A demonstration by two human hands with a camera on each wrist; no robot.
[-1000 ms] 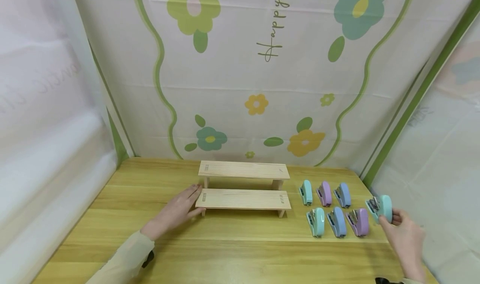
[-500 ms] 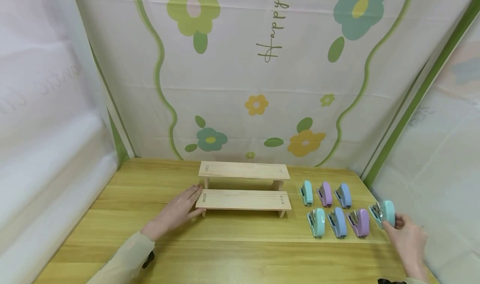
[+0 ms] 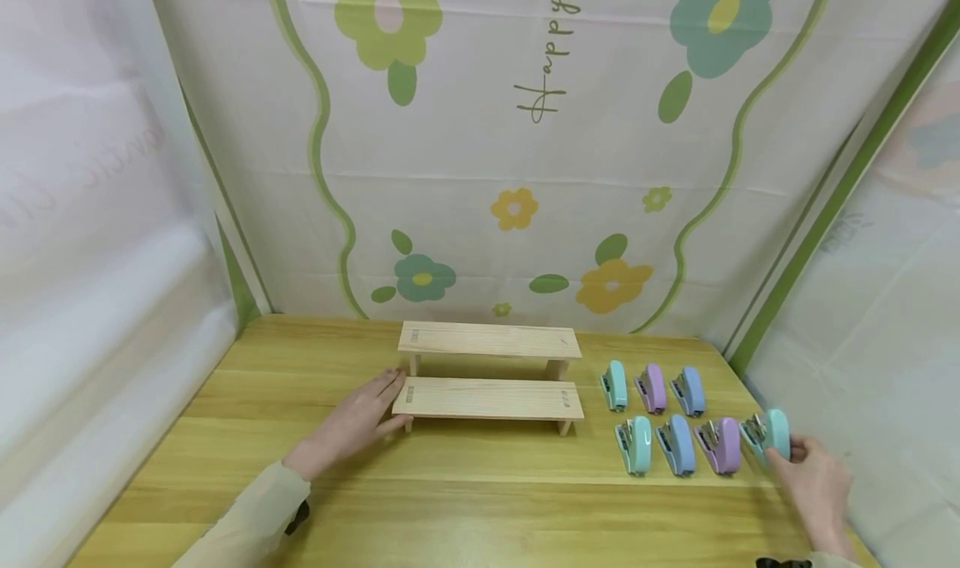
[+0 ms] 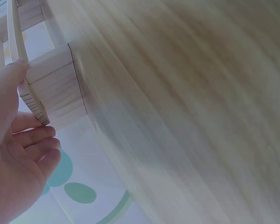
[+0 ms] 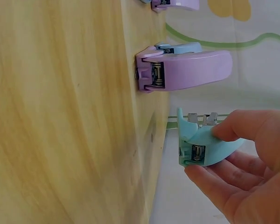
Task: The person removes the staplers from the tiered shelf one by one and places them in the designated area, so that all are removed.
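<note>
My right hand (image 3: 817, 480) pinches a mint-green stapler (image 3: 778, 433) at the right end of the front row of staplers. In the right wrist view, the thumb and fingers hold the stapler (image 5: 206, 148) on either side, with a gap between its base and the table. Beside it a purple stapler (image 3: 722, 445) stands on the table. On the left, my left hand (image 3: 360, 422) grips the left end of a two-step wooden shelf (image 3: 487, 399). From the left wrist, the thumb (image 4: 13, 73) lies on the board's edge and the fingertips are at its end corner.
Blue (image 3: 679, 445) and mint (image 3: 636, 445) staplers continue the front row. Behind them stand a mint (image 3: 615, 386), a purple (image 3: 652, 387) and a blue stapler (image 3: 691, 391). White flowered cloth (image 3: 450, 151) encloses the wood-grain table (image 3: 450, 501) at the back and sides.
My right hand has brought the mint stapler slightly right and lower, nearer the table beside the front row. The left hand and the shelf have kept their place.
</note>
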